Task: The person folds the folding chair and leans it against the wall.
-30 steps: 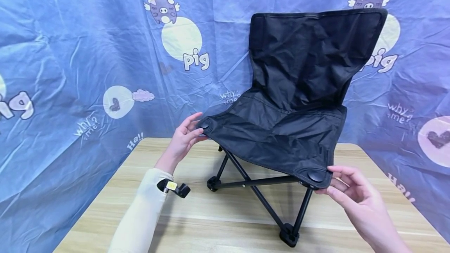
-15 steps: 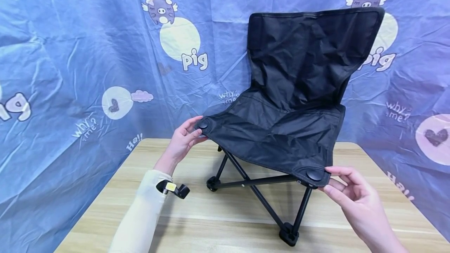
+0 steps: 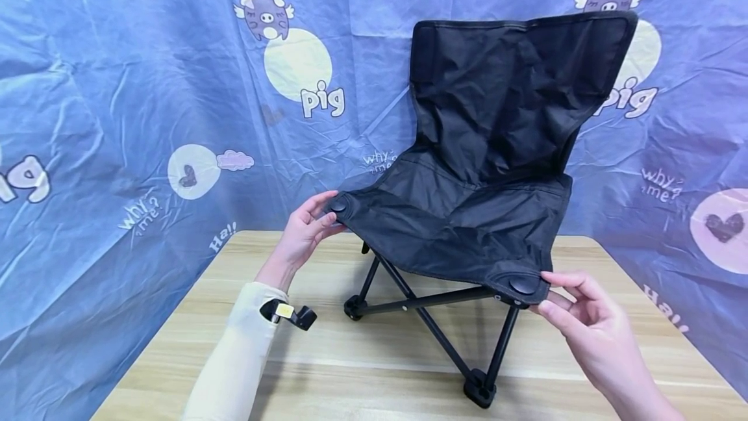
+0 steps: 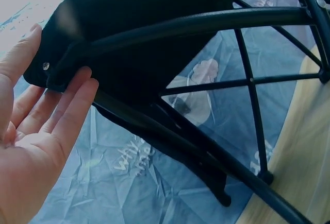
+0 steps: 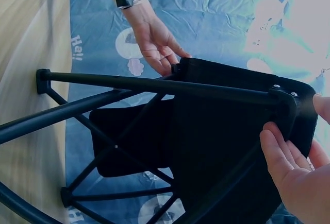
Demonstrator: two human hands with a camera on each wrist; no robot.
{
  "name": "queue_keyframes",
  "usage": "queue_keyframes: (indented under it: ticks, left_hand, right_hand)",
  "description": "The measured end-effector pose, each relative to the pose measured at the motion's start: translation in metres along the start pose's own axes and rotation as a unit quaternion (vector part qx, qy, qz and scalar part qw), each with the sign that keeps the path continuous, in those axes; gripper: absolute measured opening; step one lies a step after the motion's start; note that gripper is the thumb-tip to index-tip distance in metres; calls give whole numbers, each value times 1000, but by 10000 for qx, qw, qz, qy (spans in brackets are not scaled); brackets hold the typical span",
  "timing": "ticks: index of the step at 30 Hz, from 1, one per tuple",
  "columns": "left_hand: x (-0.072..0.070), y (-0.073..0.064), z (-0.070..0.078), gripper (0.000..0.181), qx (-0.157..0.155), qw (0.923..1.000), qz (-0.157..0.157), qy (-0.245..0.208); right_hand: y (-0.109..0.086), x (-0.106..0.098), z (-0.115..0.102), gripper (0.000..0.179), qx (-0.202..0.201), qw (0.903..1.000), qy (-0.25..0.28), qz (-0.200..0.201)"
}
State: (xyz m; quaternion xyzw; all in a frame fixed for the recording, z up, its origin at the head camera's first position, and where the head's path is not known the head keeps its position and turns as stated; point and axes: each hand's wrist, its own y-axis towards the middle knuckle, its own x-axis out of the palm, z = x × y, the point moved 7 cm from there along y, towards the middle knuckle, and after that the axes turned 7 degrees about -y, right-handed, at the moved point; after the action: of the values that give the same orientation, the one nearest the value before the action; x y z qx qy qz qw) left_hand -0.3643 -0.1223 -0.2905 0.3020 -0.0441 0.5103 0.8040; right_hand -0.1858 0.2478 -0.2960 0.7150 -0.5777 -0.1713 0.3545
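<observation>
A black folding chair [image 3: 467, 226] stands unfolded on the table, its fabric back upright and its crossed metal legs spread. My left hand [image 3: 304, 232] grips the seat's left front corner beside a round black button. In the left wrist view, that hand's fingers [image 4: 77, 108] curl under the corner against the frame tube [image 4: 154, 33]. At the right front corner, my right hand [image 3: 596, 323] pinches the fabric edge between thumb and fingers. The right wrist view shows its fingers [image 5: 278, 152] touching the seat's underside.
Under the chair is a light wood table [image 3: 350, 382]. A blue printed cloth [image 3: 146, 83] hangs behind and on both sides. On my left wrist sits a black strap mount [image 3: 289, 312]. The chair's front foot [image 3: 480, 388] stands toward the table's near side.
The right front corner of the seat has risen slightly, with my right hand moving up along with it. My left hand keeps its grip. The whole view has shifted a little.
</observation>
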Motion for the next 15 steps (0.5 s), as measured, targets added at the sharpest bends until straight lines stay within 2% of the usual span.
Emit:
queue_keyframes:
  ticks: [5,15]
  left_hand:
    - [5,0,2,68,6,10000,-2,-62]
    - [10,-1,7,63,54,10000,74,17]
  right_hand:
    - [3,0,-2,43,-95,9986,468,-220]
    - [11,5,-4,42,-189,9944,954,-410]
